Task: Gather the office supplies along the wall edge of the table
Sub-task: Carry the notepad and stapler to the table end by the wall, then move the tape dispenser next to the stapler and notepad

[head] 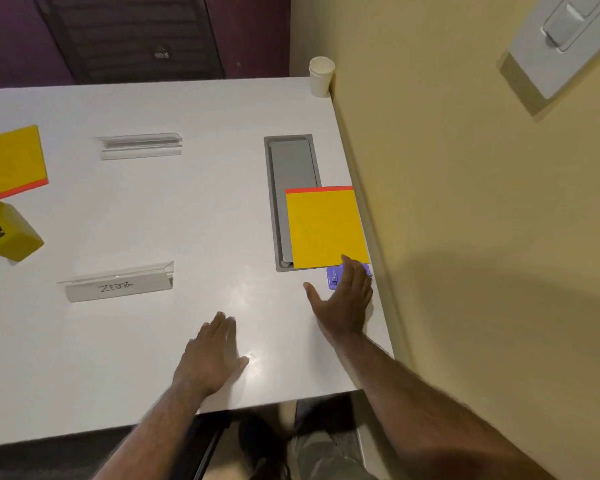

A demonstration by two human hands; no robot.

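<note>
A yellow pad with a red top strip (326, 228) lies against the wall edge of the white table (187, 220). Just in front of it sits a small purple stapler-like tool (335, 277). My right hand (345, 299) lies over that purple tool with straight fingers, thumb spread to the left. My left hand (212, 355) rests flat on the table near the front edge, holding nothing. A second yellow pad (13, 161) and a yellow dispenser (6, 230) sit at the far left. Two clear acrylic name holders (141, 145) (118, 284) stand mid-table, the nearer one marked "ZEBRA".
A grey cable hatch (284, 161) is set into the table, partly under the near pad. A white paper cup (321, 76) stands in the far corner by the yellow wall (465, 202). The table's front edge runs just below my left hand.
</note>
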